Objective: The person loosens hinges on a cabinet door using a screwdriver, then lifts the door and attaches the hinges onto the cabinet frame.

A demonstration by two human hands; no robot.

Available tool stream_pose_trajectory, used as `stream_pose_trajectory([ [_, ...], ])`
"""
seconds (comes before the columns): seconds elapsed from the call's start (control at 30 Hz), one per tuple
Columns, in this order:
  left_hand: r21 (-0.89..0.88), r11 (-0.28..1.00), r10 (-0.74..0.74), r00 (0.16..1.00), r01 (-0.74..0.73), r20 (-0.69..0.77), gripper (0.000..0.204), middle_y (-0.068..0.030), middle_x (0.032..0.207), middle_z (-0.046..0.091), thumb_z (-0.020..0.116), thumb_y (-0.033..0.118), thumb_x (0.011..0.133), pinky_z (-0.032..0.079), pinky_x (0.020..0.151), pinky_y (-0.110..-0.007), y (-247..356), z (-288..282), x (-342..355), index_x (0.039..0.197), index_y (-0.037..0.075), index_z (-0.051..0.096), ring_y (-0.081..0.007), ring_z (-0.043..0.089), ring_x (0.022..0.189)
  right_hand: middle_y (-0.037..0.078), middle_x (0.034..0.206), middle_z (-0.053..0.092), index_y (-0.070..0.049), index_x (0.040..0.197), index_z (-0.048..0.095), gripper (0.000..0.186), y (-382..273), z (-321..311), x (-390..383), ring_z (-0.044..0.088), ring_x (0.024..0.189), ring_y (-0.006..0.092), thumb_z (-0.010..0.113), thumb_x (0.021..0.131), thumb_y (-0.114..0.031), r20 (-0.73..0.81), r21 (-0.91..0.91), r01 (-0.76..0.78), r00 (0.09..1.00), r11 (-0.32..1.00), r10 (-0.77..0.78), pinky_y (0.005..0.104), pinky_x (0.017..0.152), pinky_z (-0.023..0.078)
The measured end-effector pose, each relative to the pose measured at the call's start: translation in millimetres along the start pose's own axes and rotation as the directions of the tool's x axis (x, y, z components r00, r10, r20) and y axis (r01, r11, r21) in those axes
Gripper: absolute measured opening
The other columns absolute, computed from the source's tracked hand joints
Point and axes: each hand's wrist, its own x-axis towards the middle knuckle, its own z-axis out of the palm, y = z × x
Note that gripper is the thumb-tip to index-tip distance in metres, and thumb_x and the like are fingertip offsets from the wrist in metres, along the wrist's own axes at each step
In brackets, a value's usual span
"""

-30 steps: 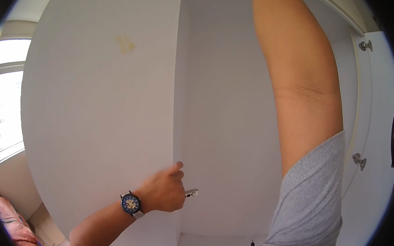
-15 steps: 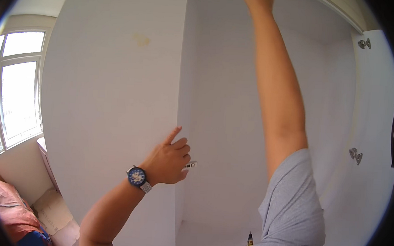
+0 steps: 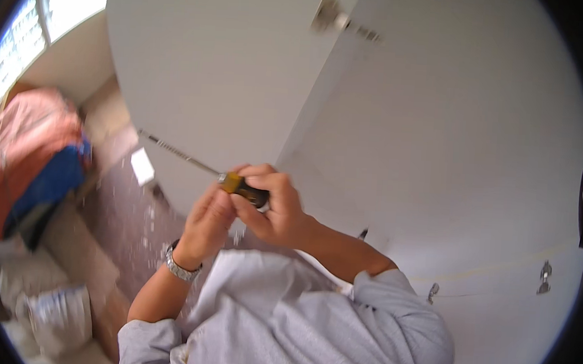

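evidently, a salmon-coloured bundle (image 3: 30, 139) with blue beneath lies at far left. next, a screwdriver (image 3: 231, 183) is held before a white panel (image 3: 225, 64), shaft angled to upper left. the left hand (image 3: 208, 218) touches the handle's yellow front (whether clamped on it, cannot tell). the right hand (image 3: 278, 202) is closed on the handle's black rear. further right, a hinge (image 3: 328, 15), blurred, sits by the panel's edge.
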Motion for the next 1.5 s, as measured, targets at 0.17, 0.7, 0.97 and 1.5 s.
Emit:
stream_pose_trajectory([
  [0.17,-0.312,0.95,-0.18,0.816,0.0,-0.55,0.037,-0.0145,0.121,0.055,0.042,0.027,0.101,0.049,0.093,-0.035,-104.1,-2.4,-97.8,0.123,-0.002,0.047,-0.0231,0.054,0.112,0.017,0.101,0.061,-0.003,0.108,0.048,0.037,32.2,29.2,-138.3,0.063,0.084,0.0314,0.071,0.083,-0.018,0.452,0.056,-0.438,0.812,0.897,0.368,0.0363,0.071,0.051],
  [0.7,0.0,0.728,-0.454,0.482,0.685,-0.75,0.02,0.0009,0.067,0.055,0.057,0.023,0.094,0.043,0.049,-0.024,-229.9,49.7,-209.3,0.097,0.003,0.059,-0.0077,0.052,0.056,0.009,0.074,0.06,0.005,0.098,0.05,0.036,213.9,61.0,-216.5,0.059,0.06,0.0137,0.071,0.083,-0.021,-0.076,0.245,-0.969,0.002,0.02,0.997,0.0253,0.049,0.048],
  [0.97,0.101,0.699,-0.424,0.524,0.708,-0.739,0.018,0.0027,0.066,0.053,0.06,0.019,0.092,0.041,0.052,-0.024,-224.5,25.4,-199.0,0.096,0.002,0.06,-0.0055,0.049,0.056,0.008,0.066,0.056,0.001,0.085,0.048,0.021,226.4,30.0,-228.2,0.053,0.049,0.0123,0.065,0.085,-0.011,0.12,0.042,-0.99,0.139,0.135,0.983,0.0254,0.041,0.042],
  [1.5,0.197,0.603,-0.446,0.531,0.773,-0.72,0.018,0.0023,0.063,0.052,0.061,0.02,0.091,0.038,0.05,-0.024,-187.2,-70.5,-205.9,0.092,0.001,0.061,-0.0054,0.046,0.055,0.003,0.07,0.058,-0.004,0.084,0.052,0.021,242.1,-28.5,-220.0,0.052,0.06,0.0108,0.068,0.084,-0.018,0.443,-0.386,-0.878,0.092,0.283,0.892,0.0288,0.055,0.041],
])
